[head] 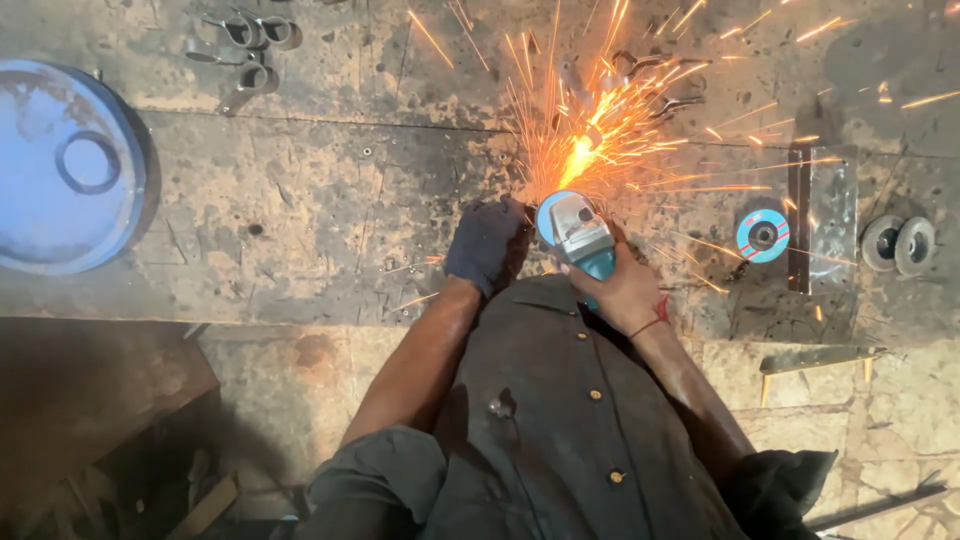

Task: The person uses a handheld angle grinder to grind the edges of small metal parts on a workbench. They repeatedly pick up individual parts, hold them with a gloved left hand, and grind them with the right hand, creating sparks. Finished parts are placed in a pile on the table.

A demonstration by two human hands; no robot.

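The head camera looks straight down at a dirty metal workbench.

The right hand is bare. Its fingers are wrapped tight around the body of a blue-green angle grinder. The grinder's grey head sticks out just past the fingers, toward the far side of the bench. The back end of the grinder is hidden inside the hand. A thin red string sits on the wrist.

The left hand wears a dark glove. It is just beside the grinder's head, on the left. Its fingers curl down, but the glove is so dark that I cannot tell if they grip something or only press on the bench. What lies under them is hidden.

Bright orange sparks fly up and away from the spot right in front of both sets of fingers. The sparks are so bright that the piece being ground cannot be made out, and the spinning disc is mostly hidden too.

Past the fingers, behind the sparks, lie some pliers, hard to see. Well to the right of the right hand lies a blue disc, then a flat metal bar, then two grey wheels. Far to the left of the gloved hand sits a big round blue lid, cut off by the edge. Some metal rings lie at the far left top.

The person's dark shirt fills the bottom and hides the near edge of the bench.
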